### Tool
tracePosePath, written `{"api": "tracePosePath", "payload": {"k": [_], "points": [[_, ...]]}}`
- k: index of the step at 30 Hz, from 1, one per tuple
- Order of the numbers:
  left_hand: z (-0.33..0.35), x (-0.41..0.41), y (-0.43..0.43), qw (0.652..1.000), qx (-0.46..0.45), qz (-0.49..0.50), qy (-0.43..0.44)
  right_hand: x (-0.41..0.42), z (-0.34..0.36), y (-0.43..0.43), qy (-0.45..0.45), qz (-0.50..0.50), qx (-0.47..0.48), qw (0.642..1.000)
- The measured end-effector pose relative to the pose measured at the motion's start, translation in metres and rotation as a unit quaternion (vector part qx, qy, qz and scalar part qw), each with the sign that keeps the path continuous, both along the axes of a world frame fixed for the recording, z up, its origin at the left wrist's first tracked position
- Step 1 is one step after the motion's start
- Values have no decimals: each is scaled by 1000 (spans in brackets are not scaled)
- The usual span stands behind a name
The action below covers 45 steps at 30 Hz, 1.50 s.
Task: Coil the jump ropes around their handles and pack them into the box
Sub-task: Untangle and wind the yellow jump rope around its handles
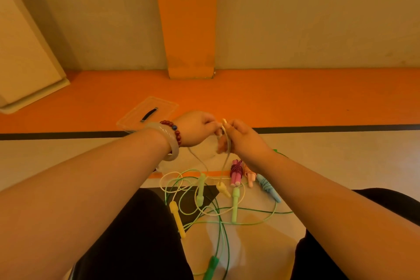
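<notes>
My left hand (197, 128) and my right hand (240, 138) meet in mid-air above the floor. Both pinch a pale grey jump rope cord (228, 145), with a cream handle tip (224, 121) showing between them. Its cord hangs down toward the floor. Below lie loose ropes in a tangle: light green handles (200, 191) (235, 204), yellow handles (177, 218) (223, 189) and a dark green handle (211, 267). Coiled bundles lie to the right: pink (236, 173), orange (249, 175) and blue (268, 187).
A clear plastic lid with a black handle (148, 115) lies on the orange floor band behind my left hand. A cream cabinet (25, 59) stands at far left. An orange pillar (189, 29) rises from the wall. My dark-clothed legs (136, 234) frame the ropes.
</notes>
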<state>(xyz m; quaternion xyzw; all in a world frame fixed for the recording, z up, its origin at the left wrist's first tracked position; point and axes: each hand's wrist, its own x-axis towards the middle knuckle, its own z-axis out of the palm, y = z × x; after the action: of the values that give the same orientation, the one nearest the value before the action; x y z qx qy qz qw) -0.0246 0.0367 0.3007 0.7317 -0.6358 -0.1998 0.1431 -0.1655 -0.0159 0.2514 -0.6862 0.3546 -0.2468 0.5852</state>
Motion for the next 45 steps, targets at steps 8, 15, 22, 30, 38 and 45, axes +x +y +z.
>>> {"api": "tracePosePath", "payload": {"k": [8, 15, 22, 30, 38, 45], "points": [[-34, 37, 20, 991, 97, 23, 92, -15, 19, -25, -178, -111, 72, 975], [-27, 43, 24, 992, 53, 83, 80, -18, 13, -28, -40, -105, 78, 991], [24, 11, -4, 999, -39, 30, 14, -13, 23, -12, -190, 33, 246, 950], [-42, 10, 20, 969, 233, -38, 73, -23, 43, -30, -389, -84, 271, 876], [-21, 1, 16, 995, 78, -1, 57, -12, 11, -11, 143, 50, -114, 982], [-3, 12, 12, 990, -38, 51, 127, 0, 17, -6, -2, 93, 99, 991]]}}
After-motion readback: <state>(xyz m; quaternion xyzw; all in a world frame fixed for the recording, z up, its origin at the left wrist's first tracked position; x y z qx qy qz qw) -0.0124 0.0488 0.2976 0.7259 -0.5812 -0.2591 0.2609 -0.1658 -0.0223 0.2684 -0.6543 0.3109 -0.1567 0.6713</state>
